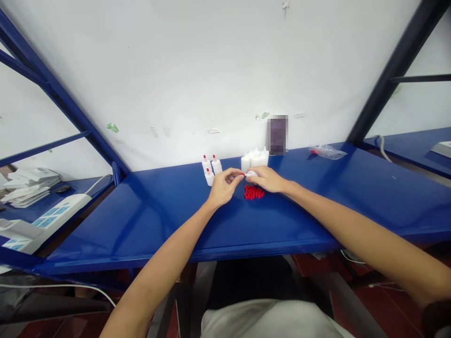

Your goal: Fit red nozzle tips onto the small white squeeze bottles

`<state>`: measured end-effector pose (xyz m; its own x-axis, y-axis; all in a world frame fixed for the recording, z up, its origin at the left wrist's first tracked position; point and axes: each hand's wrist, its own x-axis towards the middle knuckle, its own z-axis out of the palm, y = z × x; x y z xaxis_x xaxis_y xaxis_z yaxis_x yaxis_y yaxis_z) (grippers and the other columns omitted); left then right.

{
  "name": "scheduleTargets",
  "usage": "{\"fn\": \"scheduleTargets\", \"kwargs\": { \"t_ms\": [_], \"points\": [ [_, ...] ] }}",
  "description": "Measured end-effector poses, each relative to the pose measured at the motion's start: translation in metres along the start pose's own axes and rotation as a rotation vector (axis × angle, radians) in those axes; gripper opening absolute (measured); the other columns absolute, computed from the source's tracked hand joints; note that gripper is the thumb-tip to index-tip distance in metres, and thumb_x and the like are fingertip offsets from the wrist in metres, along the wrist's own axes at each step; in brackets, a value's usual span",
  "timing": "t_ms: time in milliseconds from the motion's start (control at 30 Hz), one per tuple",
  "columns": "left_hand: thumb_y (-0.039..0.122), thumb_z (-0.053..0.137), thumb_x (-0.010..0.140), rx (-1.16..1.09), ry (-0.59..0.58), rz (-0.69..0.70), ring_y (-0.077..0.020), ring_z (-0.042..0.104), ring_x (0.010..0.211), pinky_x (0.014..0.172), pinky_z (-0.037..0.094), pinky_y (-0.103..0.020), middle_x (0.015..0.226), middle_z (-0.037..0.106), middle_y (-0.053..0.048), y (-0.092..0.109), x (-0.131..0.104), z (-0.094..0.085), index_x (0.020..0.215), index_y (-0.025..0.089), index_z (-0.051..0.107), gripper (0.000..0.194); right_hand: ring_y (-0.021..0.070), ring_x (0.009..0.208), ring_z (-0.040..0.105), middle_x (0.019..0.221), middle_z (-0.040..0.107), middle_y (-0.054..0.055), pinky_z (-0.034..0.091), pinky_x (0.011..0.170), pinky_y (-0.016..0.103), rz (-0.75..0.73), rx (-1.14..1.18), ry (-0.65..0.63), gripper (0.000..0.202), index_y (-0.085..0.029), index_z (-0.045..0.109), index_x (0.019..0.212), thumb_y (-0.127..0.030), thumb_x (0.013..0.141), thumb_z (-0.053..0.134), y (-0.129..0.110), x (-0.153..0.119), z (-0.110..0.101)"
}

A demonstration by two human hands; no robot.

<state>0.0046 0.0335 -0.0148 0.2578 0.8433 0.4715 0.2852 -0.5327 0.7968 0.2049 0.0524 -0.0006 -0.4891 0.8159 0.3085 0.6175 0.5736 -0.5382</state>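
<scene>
My right hand (265, 178) is wrapped round a small white squeeze bottle (251, 173), tipped so its nozzle points left. My left hand (224, 185) pinches a small red cap (242, 174) at the tip of that nozzle. Whether the cap is seated on it I cannot tell. Just below the hands lies a pile of loose red caps (253, 192) on the blue table (158, 211). Behind my left hand stand 3 white bottles with red caps (216, 165). A cluster of white bottles without caps (260, 157) stands behind my right hand, partly hidden by it.
A dark blurred-out upright object (277, 135) leans at the wall behind the bottles. A clear plastic bag (328, 151) with something red lies at the back right. On the left are a white power strip (52, 218) and stacked white pieces (28, 190). Blue frame posts (75, 110) flank the table.
</scene>
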Motion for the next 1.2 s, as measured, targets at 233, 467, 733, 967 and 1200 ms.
{"fn": "scheduleTargets", "kwargs": {
  "t_ms": [233, 467, 733, 967, 1200],
  "points": [
    [0.035, 0.062, 0.091, 0.064, -0.021, 0.090, -0.0119, 0.058, 0.069, 0.063, 0.042, -0.024, 0.087, 0.072, -0.003, 0.001, -0.001, 0.005, 0.101, 0.017, 0.071, 0.023, 0.0133, 0.057, 0.046, 0.057, 0.050, -0.001, 0.028, 0.059, 0.027, 0.017, 0.079, -0.040, 0.050, -0.019, 0.047, 0.060, -0.056, 0.092, 0.039, -0.004, -0.001, -0.002],
    [0.040, 0.066, 0.088, -0.132, -0.070, 0.041, -0.0133, 0.060, 0.069, 0.063, 0.047, -0.025, 0.085, 0.070, -0.005, -0.003, 0.001, 0.011, 0.101, 0.015, 0.071, 0.029, 0.0112, 0.051, 0.039, 0.051, 0.043, -0.001, 0.024, 0.055, 0.027, -0.015, 0.118, -0.010, 0.063, -0.018, 0.046, 0.055, -0.069, 0.090, 0.035, 0.000, 0.006, 0.005],
    [0.046, 0.067, 0.087, -0.190, -0.088, 0.047, -0.0129, 0.060, 0.069, 0.063, 0.049, -0.024, 0.082, 0.068, -0.005, -0.005, 0.001, 0.012, 0.100, 0.015, 0.069, 0.034, 0.0108, 0.051, 0.038, 0.052, 0.042, -0.001, 0.022, 0.053, 0.028, -0.045, 0.063, 0.041, 0.064, -0.018, 0.045, 0.055, -0.072, 0.088, 0.033, 0.007, 0.009, 0.010],
    [0.038, 0.067, 0.086, -0.192, -0.022, 0.061, -0.0122, 0.060, 0.068, 0.063, 0.049, -0.024, 0.078, 0.066, -0.004, -0.004, 0.005, 0.009, 0.098, 0.015, 0.068, 0.026, 0.0118, 0.052, 0.042, 0.053, 0.045, -0.001, 0.028, 0.054, 0.027, -0.052, 0.179, 0.064, 0.062, -0.018, 0.048, 0.058, -0.069, 0.092, 0.033, 0.005, 0.006, 0.011],
    [0.035, 0.072, 0.074, -0.119, 0.391, 0.017, -0.0117, 0.059, 0.059, 0.058, 0.048, -0.024, 0.071, 0.067, -0.003, -0.004, 0.021, -0.061, 0.088, 0.014, 0.070, 0.025, 0.0181, 0.079, 0.059, 0.093, 0.065, 0.007, 0.043, 0.075, 0.030, -0.018, 0.360, 0.222, 0.048, -0.017, 0.071, 0.076, -0.055, 0.092, 0.046, 0.007, 0.004, 0.010]
  ]
}}
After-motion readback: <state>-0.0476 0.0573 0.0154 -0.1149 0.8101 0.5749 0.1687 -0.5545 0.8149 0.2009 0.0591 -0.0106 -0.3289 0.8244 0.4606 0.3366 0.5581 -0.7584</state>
